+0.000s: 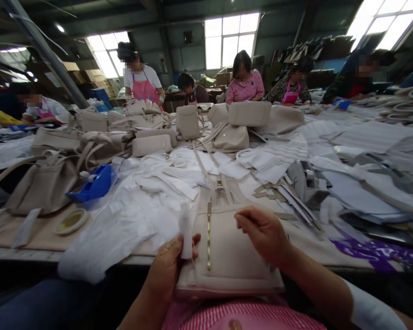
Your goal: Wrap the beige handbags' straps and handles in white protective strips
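A beige handbag [241,256] lies in front of me at the table's edge, its straps [201,160] stretching away from me. A gold-coloured zipper [209,243] runs along its left side. My left hand [168,256], at the bag's left edge, is closed on a white strip of wrapping material [186,227], which stands up between thumb and fingers. Over the bag's upper right is my right hand [265,233], fingers curled together; whether anything is in them I cannot make out.
Crumpled white wrapping sheets [131,220] cover the table to the left. A blue tape dispenser [92,185] and a tape roll [71,221] lie there too. A grey tape dispenser [304,183] stands at right. More beige bags [151,144] are piled ahead; several people work beyond.
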Available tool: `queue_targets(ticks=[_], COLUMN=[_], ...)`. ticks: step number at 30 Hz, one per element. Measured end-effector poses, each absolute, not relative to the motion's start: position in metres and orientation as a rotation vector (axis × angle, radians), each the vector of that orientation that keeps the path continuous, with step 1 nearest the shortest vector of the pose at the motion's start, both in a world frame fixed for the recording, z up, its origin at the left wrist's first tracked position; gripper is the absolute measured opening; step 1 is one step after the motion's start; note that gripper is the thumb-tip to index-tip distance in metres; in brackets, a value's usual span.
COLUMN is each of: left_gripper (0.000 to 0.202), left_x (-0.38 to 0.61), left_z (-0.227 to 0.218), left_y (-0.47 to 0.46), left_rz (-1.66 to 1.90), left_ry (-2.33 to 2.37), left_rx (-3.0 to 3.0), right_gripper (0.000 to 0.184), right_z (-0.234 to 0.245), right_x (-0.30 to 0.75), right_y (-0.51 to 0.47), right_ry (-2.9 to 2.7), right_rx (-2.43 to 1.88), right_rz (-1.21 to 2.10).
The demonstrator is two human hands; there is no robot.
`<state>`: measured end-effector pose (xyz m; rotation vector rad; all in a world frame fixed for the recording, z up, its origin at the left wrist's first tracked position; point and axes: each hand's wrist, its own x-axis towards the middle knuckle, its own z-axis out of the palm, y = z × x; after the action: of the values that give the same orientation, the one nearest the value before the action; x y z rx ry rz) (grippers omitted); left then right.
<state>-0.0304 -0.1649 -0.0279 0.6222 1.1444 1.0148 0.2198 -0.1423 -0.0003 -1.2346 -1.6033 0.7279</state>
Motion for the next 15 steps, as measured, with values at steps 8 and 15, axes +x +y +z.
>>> queue_targets(ticks=[8, 15], left_gripper=[0.074, 0.057], left_x=[-0.054, -0.047], left_z=[-0.035, -0.021], left_y=[-0.194, -0.171], left_rz=[0.829, 0.512], left_ry=[1.186, 1.237], left_rx=[0.905, 1.298], right_gripper=[0.043, 0.046], right_z=[-0.081, -0.086], right_x=[0.309, 0.274], right_y=[-0.181, -0.226], right_ry=[-0.916, -0.312], right_rx=[-1.805, -1.302], right_rz=[0.949, 1.385])
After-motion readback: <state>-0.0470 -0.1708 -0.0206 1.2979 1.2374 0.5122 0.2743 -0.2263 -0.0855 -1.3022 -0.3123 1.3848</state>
